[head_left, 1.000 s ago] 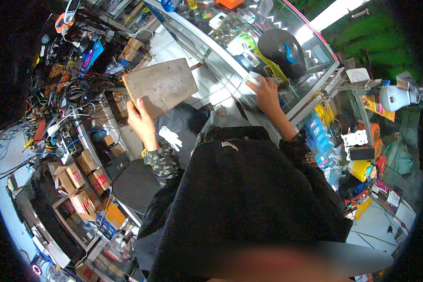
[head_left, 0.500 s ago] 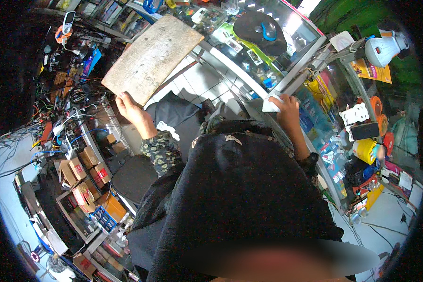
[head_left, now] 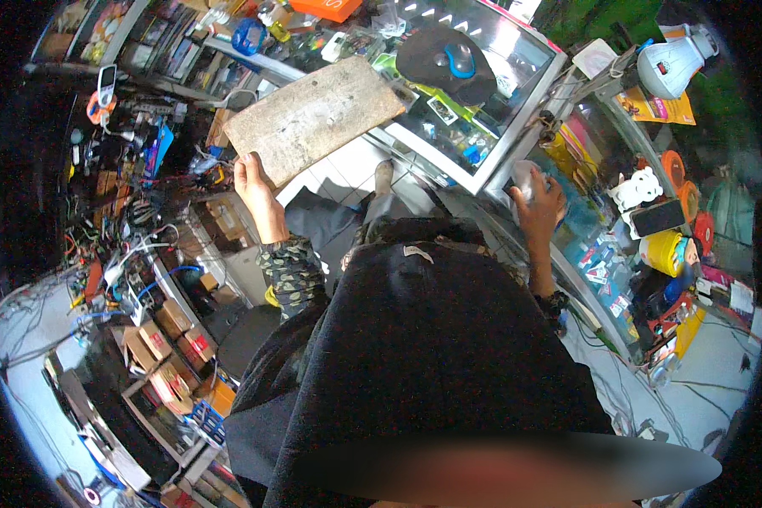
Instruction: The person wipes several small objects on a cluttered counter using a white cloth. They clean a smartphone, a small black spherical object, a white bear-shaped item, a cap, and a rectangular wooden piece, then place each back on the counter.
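Note:
A worn, pale rectangular board point(head_left: 317, 118) with dark stains is held out in front of me, tilted, its far right end reaching the edge of the glass counter. My left hand point(head_left: 258, 203) grips it at the near left corner, fingers closed on the edge. On the right, my right hand point(head_left: 540, 207) is over the glass case, its fingers curled around a crumpled white cloth or tissue point(head_left: 525, 176). Most of that white piece is hidden by the fingers.
A glass display counter point(head_left: 516, 140) bears a black mouse pad point(head_left: 432, 72). A second glass case point(head_left: 601, 254) holds a black phone point(head_left: 657, 219) and a white lamp point(head_left: 673, 68). Left are tangled cables point(head_left: 118, 237) and cardboard boxes point(head_left: 173, 317). A dark stool point(head_left: 250, 339) stands beside me.
The board has shifted right and turned flatter across the view, still in my left hand. My right hand has moved a little right with the white piece. The whole view has shifted too.

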{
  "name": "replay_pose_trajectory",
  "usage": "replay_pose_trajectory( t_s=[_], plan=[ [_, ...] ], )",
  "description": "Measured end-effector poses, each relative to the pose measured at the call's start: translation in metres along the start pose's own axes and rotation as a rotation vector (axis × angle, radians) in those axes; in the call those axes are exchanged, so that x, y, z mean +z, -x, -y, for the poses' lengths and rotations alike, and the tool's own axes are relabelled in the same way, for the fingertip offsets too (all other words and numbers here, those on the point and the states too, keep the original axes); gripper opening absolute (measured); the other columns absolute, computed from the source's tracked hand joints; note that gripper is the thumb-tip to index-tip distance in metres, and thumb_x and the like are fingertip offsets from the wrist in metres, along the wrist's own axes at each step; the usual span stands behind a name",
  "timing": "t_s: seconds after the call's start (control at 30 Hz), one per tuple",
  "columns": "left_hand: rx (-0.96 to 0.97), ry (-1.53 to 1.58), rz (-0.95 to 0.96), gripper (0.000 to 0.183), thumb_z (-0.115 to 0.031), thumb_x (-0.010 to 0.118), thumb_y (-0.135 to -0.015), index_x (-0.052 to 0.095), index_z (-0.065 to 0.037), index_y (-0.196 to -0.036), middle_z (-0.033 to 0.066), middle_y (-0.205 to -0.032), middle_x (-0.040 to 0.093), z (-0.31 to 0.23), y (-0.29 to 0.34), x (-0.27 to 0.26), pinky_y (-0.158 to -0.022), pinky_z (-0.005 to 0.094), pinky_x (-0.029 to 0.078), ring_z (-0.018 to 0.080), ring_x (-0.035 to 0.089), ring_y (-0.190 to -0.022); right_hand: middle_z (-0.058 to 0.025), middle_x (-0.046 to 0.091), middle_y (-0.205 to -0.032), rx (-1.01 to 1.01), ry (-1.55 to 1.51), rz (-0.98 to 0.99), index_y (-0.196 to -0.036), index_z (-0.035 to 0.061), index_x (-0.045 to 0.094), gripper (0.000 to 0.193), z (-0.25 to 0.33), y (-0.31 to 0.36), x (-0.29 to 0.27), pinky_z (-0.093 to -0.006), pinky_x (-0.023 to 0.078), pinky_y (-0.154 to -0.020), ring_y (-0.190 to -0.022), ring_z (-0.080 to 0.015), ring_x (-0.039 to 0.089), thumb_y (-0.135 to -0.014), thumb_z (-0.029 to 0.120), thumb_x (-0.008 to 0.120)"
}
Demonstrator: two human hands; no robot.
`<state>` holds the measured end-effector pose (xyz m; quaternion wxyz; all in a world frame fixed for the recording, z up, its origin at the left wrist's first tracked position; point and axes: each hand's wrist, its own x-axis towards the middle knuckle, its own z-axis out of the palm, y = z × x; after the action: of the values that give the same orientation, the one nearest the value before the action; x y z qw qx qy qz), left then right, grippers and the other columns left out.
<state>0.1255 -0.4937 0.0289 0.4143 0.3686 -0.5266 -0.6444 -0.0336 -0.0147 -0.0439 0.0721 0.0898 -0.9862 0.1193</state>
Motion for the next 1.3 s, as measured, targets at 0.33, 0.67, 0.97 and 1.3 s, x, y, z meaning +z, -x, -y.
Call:
replay_pose_trajectory(
  t_s=[0.33,0.67,0.97,1.3],
  plan=[
    [-0.115,0.051,0.244,0.018,-0.024,0.061,-0.102,0.063,-0.006,-0.106,-0.0025,-0.099,0.062,0.039,-0.110,0.017,-0.083,0.0231,0.042,0.0067,0.055,-0.092,-0.0236,0.058,-0.127,-0.059,-0.459,-0.015,-0.142,0.0117,0.051,0.074,0.096,-0.147,0.045,-0.0563,0.045,-0.094,-0.110,-0.0453,0.056,-0.084,0.054,0.072],
    [-0.182,-0.037,0.357,0.023,-0.024,0.063,-0.100,0.066,-0.005,-0.113,-0.0015,-0.110,0.064,0.065,-0.190,0.015,-0.096,0.0276,0.041,0.0087,0.055,-0.105,-0.0309,0.050,-0.137,0.167,-0.101,0.302,-0.152,0.0138,0.039,0.108,0.166,-0.277,0.115,-0.0564,0.044,-0.102,-0.127,-0.0497,0.048,-0.068,0.069,0.079],
    [-0.467,-0.014,0.453,0.043,-0.034,0.063,-0.100,0.059,-0.003,-0.128,0.0050,-0.128,0.061,0.068,-0.235,0.026,-0.103,0.0322,0.041,0.0153,0.053,-0.121,-0.0275,0.057,-0.128,0.270,-0.082,0.291,-0.128,0.0075,0.057,0.109,0.149,-0.291,0.118,-0.0528,0.040,-0.105,-0.126,-0.0440,0.050,-0.049,0.078,0.083],
    [-0.528,-0.105,0.403,0.061,-0.037,0.066,-0.097,0.048,0.000,-0.143,0.0105,-0.147,0.049,0.094,-0.262,0.042,-0.112,0.0372,0.035,0.0229,0.044,-0.136,-0.0198,0.060,-0.116,0.167,-0.234,0.237,-0.132,0.0182,0.046,0.101,0.163,-0.295,0.107,-0.0556,0.043,-0.097,-0.115,-0.0451,0.055,-0.051,0.055,0.094]
  ],
)
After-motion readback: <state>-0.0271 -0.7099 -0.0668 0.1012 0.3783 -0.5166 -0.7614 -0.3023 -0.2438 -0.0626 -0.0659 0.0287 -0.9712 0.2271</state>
